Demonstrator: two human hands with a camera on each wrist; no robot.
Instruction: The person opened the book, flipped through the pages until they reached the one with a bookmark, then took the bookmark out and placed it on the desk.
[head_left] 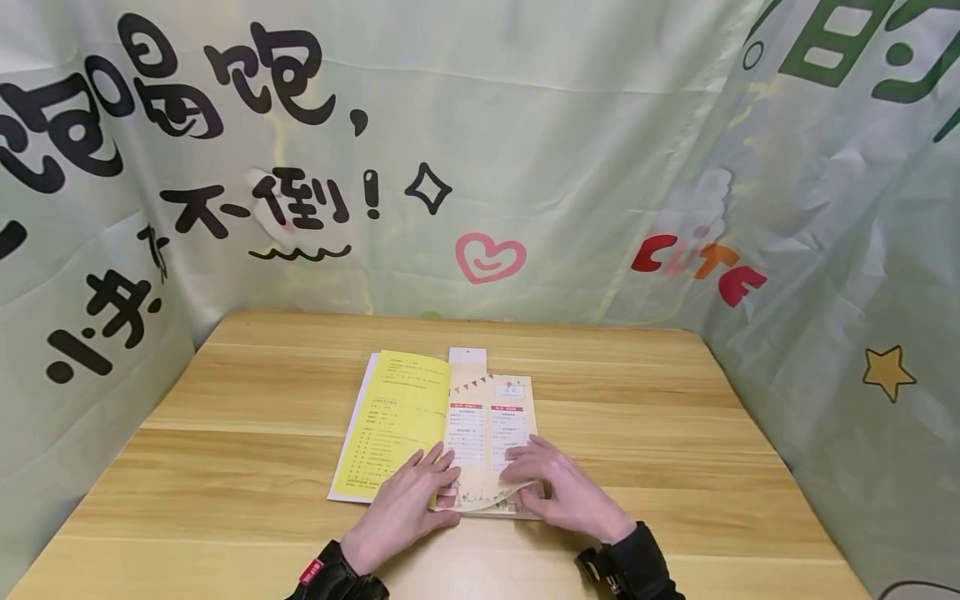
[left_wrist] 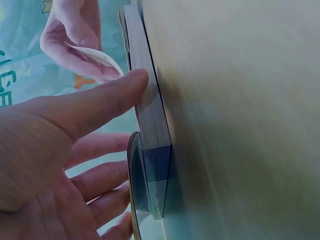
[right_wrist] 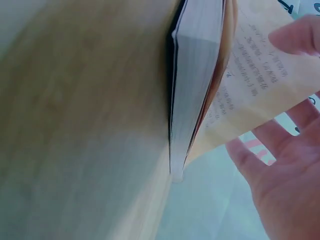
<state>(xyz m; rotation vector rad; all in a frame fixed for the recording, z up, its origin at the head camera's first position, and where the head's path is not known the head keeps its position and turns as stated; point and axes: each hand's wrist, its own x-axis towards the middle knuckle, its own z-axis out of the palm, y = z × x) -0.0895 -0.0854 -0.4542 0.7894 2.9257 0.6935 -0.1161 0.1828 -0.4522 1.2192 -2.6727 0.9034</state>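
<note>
An open book lies on the table, with a yellow page on the left and a cream printed page on the right. My left hand rests at the book's lower edge by the fold. Its thumb touches the edge of the page block, and its fingers are spread behind the turned cover in the left wrist view. My right hand pinches the lower right part of the cream page, thumb beneath and fingers on top. That page is bent up from the pages below.
A pale strip sticks out past the book's top edge. The wooden table extends around the book. Printed cloth hangs behind the table and along both sides. Black sleeves cover both wrists.
</note>
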